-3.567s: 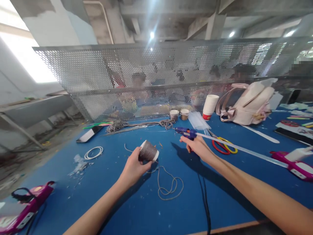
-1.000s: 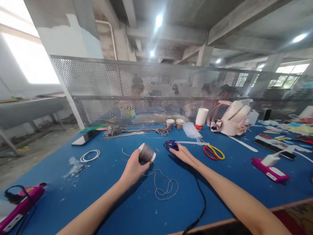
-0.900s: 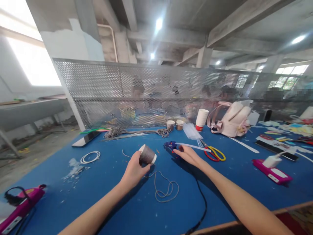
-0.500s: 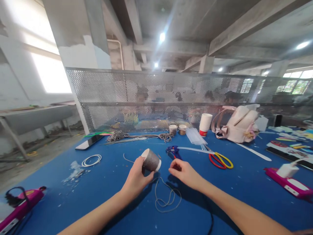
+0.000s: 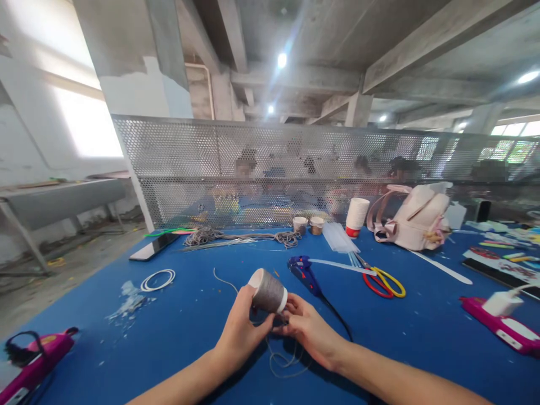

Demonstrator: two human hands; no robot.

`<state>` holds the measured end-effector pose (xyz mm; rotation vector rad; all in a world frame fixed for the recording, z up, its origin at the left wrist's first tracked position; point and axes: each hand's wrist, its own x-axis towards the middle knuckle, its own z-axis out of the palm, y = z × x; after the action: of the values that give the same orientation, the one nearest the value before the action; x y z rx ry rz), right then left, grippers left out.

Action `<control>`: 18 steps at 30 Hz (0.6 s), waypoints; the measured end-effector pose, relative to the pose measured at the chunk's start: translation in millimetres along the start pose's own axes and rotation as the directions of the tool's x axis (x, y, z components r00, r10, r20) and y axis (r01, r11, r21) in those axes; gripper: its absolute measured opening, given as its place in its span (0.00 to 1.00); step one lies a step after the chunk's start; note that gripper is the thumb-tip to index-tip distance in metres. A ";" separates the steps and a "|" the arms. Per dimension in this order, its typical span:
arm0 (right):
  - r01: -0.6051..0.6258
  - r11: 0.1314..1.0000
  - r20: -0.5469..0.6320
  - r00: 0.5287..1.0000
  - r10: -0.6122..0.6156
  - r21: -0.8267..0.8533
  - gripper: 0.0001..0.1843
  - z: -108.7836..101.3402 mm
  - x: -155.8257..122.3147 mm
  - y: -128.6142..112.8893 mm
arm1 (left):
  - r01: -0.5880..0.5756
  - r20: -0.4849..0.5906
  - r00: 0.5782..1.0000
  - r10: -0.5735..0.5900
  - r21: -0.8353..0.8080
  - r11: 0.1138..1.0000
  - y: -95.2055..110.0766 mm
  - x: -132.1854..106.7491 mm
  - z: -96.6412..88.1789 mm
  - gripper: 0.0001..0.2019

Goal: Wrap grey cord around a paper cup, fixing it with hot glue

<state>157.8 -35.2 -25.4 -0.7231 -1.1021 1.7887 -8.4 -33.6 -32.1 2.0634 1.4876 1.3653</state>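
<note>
My left hand (image 5: 242,332) is closed round a paper cup wrapped in grey cord (image 5: 268,291), holding it tilted above the blue table (image 5: 177,320). My right hand (image 5: 307,328) is just below the cup, its fingers pinched on the loose grey cord (image 5: 283,360) that trails in loops onto the table beneath both hands. A blue glue gun (image 5: 304,271) lies on the table just behind the cup, with a clear glue stick in its back and a black cable running toward me.
Red and yellow scissors (image 5: 385,282), a stack of paper cups (image 5: 355,216), a pale backpack (image 5: 417,218) and coils of cord (image 5: 202,235) lie farther back. Pink glue guns (image 5: 502,329) (image 5: 31,360) sit at both sides. A perforated metal screen (image 5: 270,163) stands behind, people beyond it.
My right hand has let go of the blue glue gun, left it on the table, and come back to the cord under the cup. The cup has moved slightly toward me.
</note>
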 end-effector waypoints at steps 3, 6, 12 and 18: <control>-0.020 0.997 0.057 0.998 0.015 0.075 0.23 0.4 -3.2 1.5 | -0.066 -0.032 0.997 0.067 0.007 0.998 -2.1 -4.3 -0.4 0.07; -0.066 0.993 0.112 0.992 0.055 0.101 0.24 -0.9 -4.7 4.8 | -0.108 -0.070 0.992 0.109 0.014 0.994 -5.5 -5.9 -1.0 0.07; -0.193 0.974 0.183 0.968 0.169 0.122 0.26 -2.6 -3.8 15.3 | -0.079 -0.110 0.990 0.083 0.037 0.996 -13.6 -6.3 -1.0 0.09; -0.354 0.932 0.294 0.901 0.319 0.075 0.27 -18.2 3.9 26.7 | -0.018 -0.133 0.991 0.020 0.020 1.000 -23.3 -17.4 5.9 0.13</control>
<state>160.7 -30.3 -57.4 -0.6267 -1.0774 2.2919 -18.5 -36.2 -59.9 2.0379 1.5424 1.5298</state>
